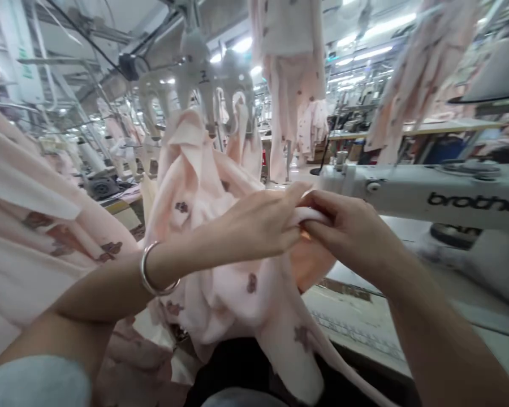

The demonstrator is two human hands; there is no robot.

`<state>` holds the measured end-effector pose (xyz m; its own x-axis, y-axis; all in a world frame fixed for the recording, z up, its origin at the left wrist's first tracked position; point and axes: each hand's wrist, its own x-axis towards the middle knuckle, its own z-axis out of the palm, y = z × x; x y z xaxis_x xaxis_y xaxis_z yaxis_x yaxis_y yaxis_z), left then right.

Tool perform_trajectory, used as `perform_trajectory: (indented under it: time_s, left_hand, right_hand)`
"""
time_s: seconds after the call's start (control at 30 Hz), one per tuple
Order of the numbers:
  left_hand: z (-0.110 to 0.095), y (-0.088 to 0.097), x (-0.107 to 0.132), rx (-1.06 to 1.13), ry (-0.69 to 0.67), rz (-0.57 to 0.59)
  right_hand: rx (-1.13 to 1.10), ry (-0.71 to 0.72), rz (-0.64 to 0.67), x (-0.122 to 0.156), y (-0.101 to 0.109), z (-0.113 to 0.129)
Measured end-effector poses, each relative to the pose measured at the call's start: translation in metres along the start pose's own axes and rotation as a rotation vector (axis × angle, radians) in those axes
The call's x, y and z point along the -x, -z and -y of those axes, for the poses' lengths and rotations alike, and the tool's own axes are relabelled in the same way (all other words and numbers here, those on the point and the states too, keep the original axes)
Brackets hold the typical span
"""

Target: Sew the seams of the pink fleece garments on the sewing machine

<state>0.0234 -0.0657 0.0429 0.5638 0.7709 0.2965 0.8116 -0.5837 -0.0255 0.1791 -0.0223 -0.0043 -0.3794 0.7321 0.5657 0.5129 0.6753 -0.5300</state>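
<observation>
A pale pink garment (220, 237) with small brown printed figures hangs bunched from an overhead clamp hanger (203, 68) in front of me. My left hand (254, 223), with a silver bangle on its wrist, pinches a folded edge of this fabric near the middle of the view. My right hand (348, 229) meets it from the right, fingers closed on the same white-pink edge. Both hands touch each other at the fabric fold, just left of the sewing machine.
A white Brother sewing machine (432, 198) stands at the right on a light work table (365, 322). More pink garments (34, 226) hang at the left and overhead (292, 85). Other workstations and racks fill the background.
</observation>
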Motion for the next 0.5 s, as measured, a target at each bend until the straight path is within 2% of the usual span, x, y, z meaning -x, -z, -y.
perform_trajectory:
  time_s: [0.07, 0.13, 0.17, 0.2, 0.23, 0.3, 0.37, 0.5]
  left_hand:
    - [0.005, -0.004, -0.019, -0.104, -0.032, 0.033]
    - [0.011, 0.001, -0.031, -0.178, 0.017, 0.030]
    - [0.013, 0.005, -0.034, -0.208, 0.048, 0.019]
    - [0.014, 0.009, -0.036, -0.236, 0.076, 0.003]
    - [0.014, 0.014, -0.037, -0.260, 0.102, -0.020]
    - [0.015, 0.021, -0.038, -0.289, 0.147, -0.066]
    - [0.017, 0.025, -0.038, -0.289, 0.194, -0.096]
    - [0.025, 0.023, -0.034, -0.189, 0.320, -0.053]
  right_hand:
    - [0.030, 0.009, -0.182, 0.022, -0.015, -0.011]
    - [0.160, 0.047, -0.439, 0.053, -0.037, -0.014]
    - [0.153, 0.082, -0.468, 0.069, -0.050, -0.012]
    - [0.115, 0.093, -0.399, 0.084, -0.064, -0.009]
    - [0.094, 0.020, -0.362, 0.099, -0.078, -0.003]
    - [0.077, -0.043, -0.352, 0.126, -0.105, 0.009]
    - [0.000, -0.030, -0.381, 0.148, -0.128, 0.021]
    - [-0.124, -0.015, -0.382, 0.176, -0.152, 0.035]
